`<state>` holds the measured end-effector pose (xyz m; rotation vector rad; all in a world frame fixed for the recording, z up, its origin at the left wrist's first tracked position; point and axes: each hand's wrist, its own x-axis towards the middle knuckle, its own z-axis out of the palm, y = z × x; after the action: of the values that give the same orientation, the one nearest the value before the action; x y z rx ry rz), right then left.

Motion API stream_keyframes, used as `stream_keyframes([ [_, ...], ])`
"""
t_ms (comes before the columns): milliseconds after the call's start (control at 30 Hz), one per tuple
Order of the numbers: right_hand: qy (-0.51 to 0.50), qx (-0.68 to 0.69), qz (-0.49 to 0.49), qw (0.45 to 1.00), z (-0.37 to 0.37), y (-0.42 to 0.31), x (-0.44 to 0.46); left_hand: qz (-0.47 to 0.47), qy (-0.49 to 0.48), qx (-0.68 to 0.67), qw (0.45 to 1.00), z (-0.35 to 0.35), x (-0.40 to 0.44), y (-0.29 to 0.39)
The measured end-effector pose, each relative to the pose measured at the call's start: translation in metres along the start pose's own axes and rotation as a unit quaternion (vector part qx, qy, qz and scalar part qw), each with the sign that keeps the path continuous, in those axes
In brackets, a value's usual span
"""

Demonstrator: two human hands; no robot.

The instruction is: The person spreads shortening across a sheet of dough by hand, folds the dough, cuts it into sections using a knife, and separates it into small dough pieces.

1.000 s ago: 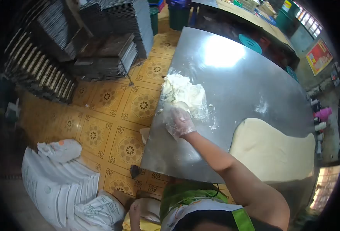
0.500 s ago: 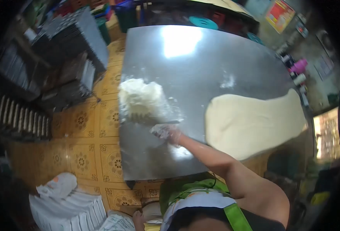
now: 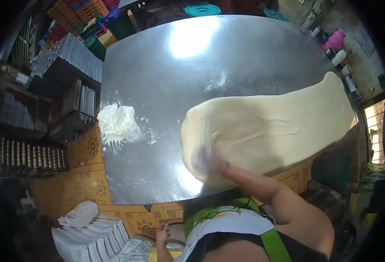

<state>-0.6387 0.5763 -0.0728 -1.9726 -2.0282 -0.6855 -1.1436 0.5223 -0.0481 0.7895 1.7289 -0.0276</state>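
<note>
A long, pale sheet of dough [image 3: 306, 113] lies across the right part of the metal table, with shallow drag marks on its surface. My right hand [image 3: 211, 162] is over the near left end of the dough. It looks coated in something white, and motion smears its fingers. Left on the table is a mound of soft white fat or cream [image 3: 119, 122], finger streaks along its near side. Low beside my apron, my left hand [image 3: 162, 232] holds nothing that I can see, its fingers loosely apart.
The metal table [image 3: 157, 83] shows white smears. Stacked trays [image 3: 77, 63] and a rack [image 3: 29, 153] stand to the left. White sacks [image 3: 90, 240] lie on the tiled floor at lower left. Bottles and a pink container [image 3: 335, 40] line the right wall.
My right hand has moved right, from beside the white mound to over the dough. The view has shifted. More of the dough's left end shows nearer the middle.
</note>
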Motion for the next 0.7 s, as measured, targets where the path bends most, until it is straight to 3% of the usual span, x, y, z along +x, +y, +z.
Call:
stream_keyframes([
  [33, 0.085, 0.197, 0.041, 0.976, -0.07, -0.007, 0.004, 0.004, 0.005, 0.003, 1.0, 0.011, -0.011, 0.008],
  [67, 0.092, 0.197, 0.042, 0.975, -0.064, -0.008, -0.02, 0.013, -0.008, 0.029, 0.999, 0.022, -0.02, 0.015],
  [133, 0.041, 0.439, 0.061, 0.896, -0.041, 0.007, -0.064, 0.027, -0.034, 0.078, 0.996, 0.043, -0.032, 0.025],
  [200, 0.056, 0.321, 0.047, 0.944, -0.075, 0.076, 0.017, 0.033, -0.02, 0.072, 0.997, 0.043, -0.04, 0.026],
  [267, 0.032, 0.232, 0.175, 0.956, -0.038, 0.127, 0.058, 0.05, -0.008, 0.048, 0.998, 0.051, -0.043, 0.027],
  [333, -0.054, 0.393, 0.307, 0.865, -0.002, 0.175, 0.077, 0.042, -0.011, 0.054, 0.998, 0.053, -0.041, 0.02],
  [367, -0.058, 0.393, 0.308, 0.864, 0.005, 0.165, 0.062, 0.036, -0.017, 0.062, 0.997, 0.052, -0.041, 0.015],
  [400, 0.026, 0.217, 0.228, 0.949, 0.006, 0.143, 0.041, 0.032, -0.022, 0.075, 0.996, 0.045, -0.041, 0.016],
  [433, 0.108, 0.024, 0.135, 0.985, 0.001, 0.122, 0.024, 0.034, -0.025, 0.08, 0.996, 0.042, -0.039, 0.018],
  [467, -0.125, 0.158, 0.16, 0.966, -0.039, 0.109, 0.013, 0.03, -0.011, 0.06, 0.998, 0.042, -0.035, 0.015],
  [500, -0.35, 0.28, 0.18, 0.876, -0.086, 0.093, -0.007, 0.024, -0.001, 0.043, 0.999, 0.043, -0.032, 0.008],
  [567, -0.203, 0.312, 0.075, 0.925, -0.073, 0.066, -0.11, 0.02, -0.006, 0.037, 0.999, 0.04, -0.025, -0.013],
  [600, -0.204, 0.299, 0.089, 0.928, -0.067, 0.079, -0.117, 0.003, -0.017, 0.028, 0.999, 0.038, -0.015, -0.024],
  [700, 0.053, 0.352, 0.227, 0.907, -0.052, 0.175, -0.108, -0.02, -0.055, 0.055, 0.997, 0.041, 0.009, -0.01],
])
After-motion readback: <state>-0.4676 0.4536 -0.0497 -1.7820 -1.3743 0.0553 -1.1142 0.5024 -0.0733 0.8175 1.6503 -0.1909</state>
